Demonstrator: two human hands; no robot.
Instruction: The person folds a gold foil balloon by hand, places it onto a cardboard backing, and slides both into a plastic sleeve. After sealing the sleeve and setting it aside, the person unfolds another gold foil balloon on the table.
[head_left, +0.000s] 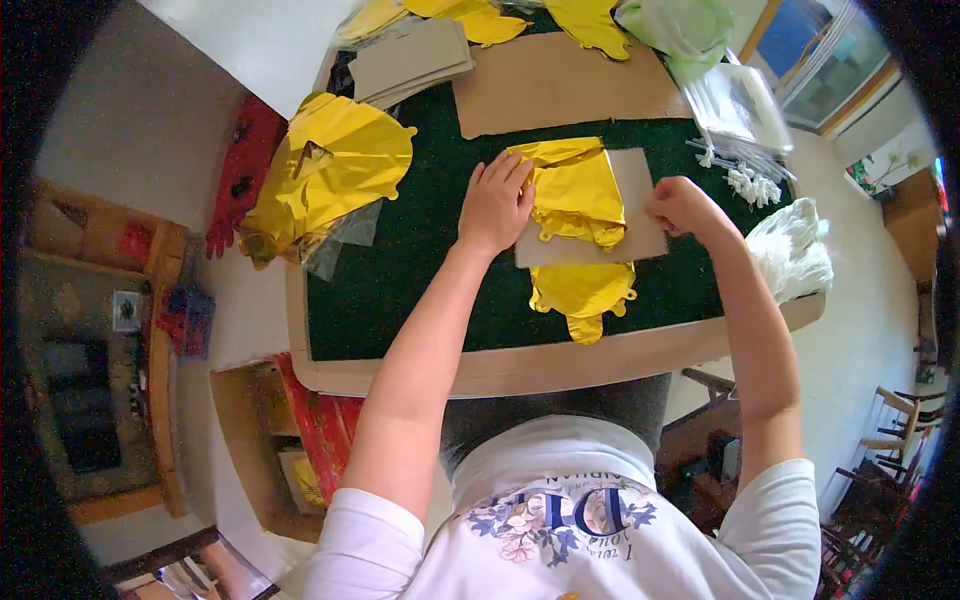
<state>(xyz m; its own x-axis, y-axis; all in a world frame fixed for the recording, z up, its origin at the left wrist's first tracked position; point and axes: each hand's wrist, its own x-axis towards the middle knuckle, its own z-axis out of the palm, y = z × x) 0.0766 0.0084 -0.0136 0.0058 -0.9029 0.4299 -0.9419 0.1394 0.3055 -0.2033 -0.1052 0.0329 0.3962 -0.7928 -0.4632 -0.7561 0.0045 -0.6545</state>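
A yellow foil balloon [578, 195], flat and folded over, lies on a grey cardboard sheet [643, 245] on the dark green table top. Its lower part [583, 290], with small rounded tabs, shows beyond the sheet's near edge. My left hand [495, 205] rests on the left side of the foil, fingers stretched out and lying flat. At the sheet's right edge, my right hand [690, 208] has its fingers curled closed on the cardboard; the fingertips are partly hidden.
Another yellow foil balloon [350, 155] lies at the left. Behind are stacked grey cards [415, 60] and a brown cardboard piece [570, 80]. Clear plastic bags [740, 110], white knotted ties [752, 185] and a white string bundle [795, 250] line the right side.
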